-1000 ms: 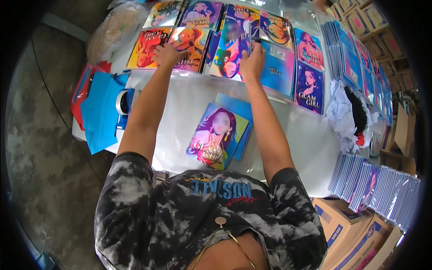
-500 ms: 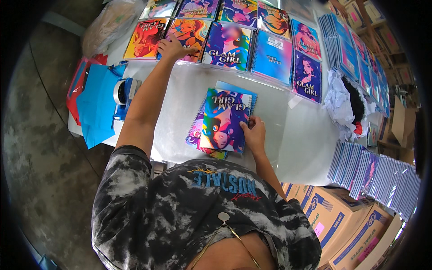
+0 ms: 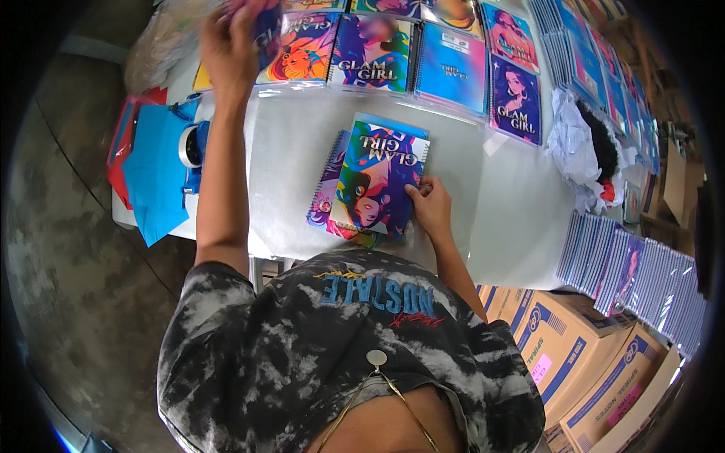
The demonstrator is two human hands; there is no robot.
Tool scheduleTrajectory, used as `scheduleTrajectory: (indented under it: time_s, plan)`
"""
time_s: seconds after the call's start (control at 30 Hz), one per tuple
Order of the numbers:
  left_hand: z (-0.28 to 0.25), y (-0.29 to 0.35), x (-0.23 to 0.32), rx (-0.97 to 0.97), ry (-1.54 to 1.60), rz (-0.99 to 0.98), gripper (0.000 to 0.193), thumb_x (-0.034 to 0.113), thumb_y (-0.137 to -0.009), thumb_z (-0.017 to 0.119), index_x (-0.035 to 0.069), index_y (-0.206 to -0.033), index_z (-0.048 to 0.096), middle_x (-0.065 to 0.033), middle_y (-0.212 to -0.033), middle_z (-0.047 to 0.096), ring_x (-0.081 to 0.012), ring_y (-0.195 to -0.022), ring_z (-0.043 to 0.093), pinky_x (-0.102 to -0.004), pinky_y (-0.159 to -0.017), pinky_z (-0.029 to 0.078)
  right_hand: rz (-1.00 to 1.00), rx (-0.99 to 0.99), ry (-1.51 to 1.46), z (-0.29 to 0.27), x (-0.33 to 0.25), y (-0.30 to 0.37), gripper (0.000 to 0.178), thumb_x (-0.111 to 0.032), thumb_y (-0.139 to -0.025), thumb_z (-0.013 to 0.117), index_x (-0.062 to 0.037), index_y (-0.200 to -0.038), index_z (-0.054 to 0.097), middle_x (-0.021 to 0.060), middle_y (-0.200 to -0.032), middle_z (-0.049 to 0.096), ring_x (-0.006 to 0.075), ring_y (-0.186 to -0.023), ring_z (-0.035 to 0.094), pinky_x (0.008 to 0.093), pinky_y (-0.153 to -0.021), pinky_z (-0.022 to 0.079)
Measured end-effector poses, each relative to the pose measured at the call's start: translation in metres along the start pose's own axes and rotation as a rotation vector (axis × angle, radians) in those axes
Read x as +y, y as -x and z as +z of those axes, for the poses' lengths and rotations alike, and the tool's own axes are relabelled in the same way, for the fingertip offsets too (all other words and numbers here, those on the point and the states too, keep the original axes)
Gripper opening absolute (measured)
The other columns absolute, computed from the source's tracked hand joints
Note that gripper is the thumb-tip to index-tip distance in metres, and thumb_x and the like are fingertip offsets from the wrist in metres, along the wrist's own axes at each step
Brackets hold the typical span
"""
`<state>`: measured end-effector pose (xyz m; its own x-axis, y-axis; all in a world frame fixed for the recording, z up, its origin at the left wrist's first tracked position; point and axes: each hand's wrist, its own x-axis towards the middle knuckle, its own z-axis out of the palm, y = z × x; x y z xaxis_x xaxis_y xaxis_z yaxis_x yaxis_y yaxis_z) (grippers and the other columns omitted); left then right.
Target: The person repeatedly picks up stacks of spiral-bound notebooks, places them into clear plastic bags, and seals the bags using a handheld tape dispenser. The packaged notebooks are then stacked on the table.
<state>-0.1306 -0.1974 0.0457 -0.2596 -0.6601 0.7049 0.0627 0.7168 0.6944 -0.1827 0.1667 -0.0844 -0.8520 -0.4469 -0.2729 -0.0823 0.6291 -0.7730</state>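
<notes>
Your right hand (image 3: 432, 208) rests fingers-down on the right edge of the spiral notebook stack (image 3: 374, 181) at mid-table (image 3: 498, 219), pressing it, not gripping. Your left hand (image 3: 230, 45) is up at the far row, pinching a wrapped notebook (image 3: 260, 30). These look light, stiff, likely slippery in film; take them by the free edge, away from the spiral.
</notes>
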Motion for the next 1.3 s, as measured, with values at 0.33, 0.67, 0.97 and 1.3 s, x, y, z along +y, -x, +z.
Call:
scheduleTrajectory:
  time_s: [0.33, 0.67, 0.97, 1.3]
  plan:
    - [-0.038, 0.202, 0.019, -0.559, -0.783, -0.228, 0.054, 0.036, -0.075, 0.069, 0.004, -0.113, 0.049, -0.0160, -0.100, 0.055, -0.0325, -0.091, 0.052, -0.0414, -0.078, 0.041, 0.051, 0.000, -0.098, 0.008, -0.006, -0.006, 0.050, -0.026, -0.069, 0.075, -0.0007, -0.103, 0.049, 0.0097, -0.070, 0.055, 0.0226, -0.063, 0.055, 0.0348, -0.060, 0.044]
    - [-0.017, 0.028, -0.155, -0.581, -1.245, -0.448, 0.042, 0.029, -0.080, 0.059, 0.000, -0.110, 0.050, -0.0205, -0.108, 0.058, -0.0382, -0.100, 0.056, -0.0461, -0.081, 0.047, -0.007, -0.080, 0.083, 0.003, -0.019, 0.001, 0.068, -0.027, -0.067, 0.077, -0.0006, -0.118, 0.040, 0.0111, -0.080, 0.053, 0.0233, -0.070, 0.053, 0.0343, -0.064, 0.044]
    - [-0.023, 0.020, 0.082, -1.287, -0.901, -0.372, 0.076, 0.038, -0.080, 0.059, 0.012, -0.140, 0.021, -0.0254, -0.108, 0.058, -0.0410, -0.089, 0.061, -0.0526, -0.078, 0.046, -0.183, 0.100, -0.140, 0.006, 0.007, 0.000, 0.068, -0.036, -0.086, 0.058, 0.0044, -0.134, 0.032, 0.0239, -0.120, 0.044, 0.0317, -0.109, 0.046, 0.0390, -0.097, 0.034]
    - [0.018, 0.083, 0.077, -1.573, -0.565, -0.447, 0.073, 0.056, -0.078, 0.057, 0.014, -0.135, 0.038, -0.0174, -0.126, 0.051, -0.0326, -0.109, 0.054, -0.0411, -0.090, 0.044, -0.436, 0.218, 0.242, 0.011, -0.037, -0.042, 0.068, -0.023, -0.082, 0.061, 0.0020, -0.136, 0.029, 0.0204, -0.138, 0.033, 0.0369, -0.129, 0.027, 0.0453, -0.105, 0.020]
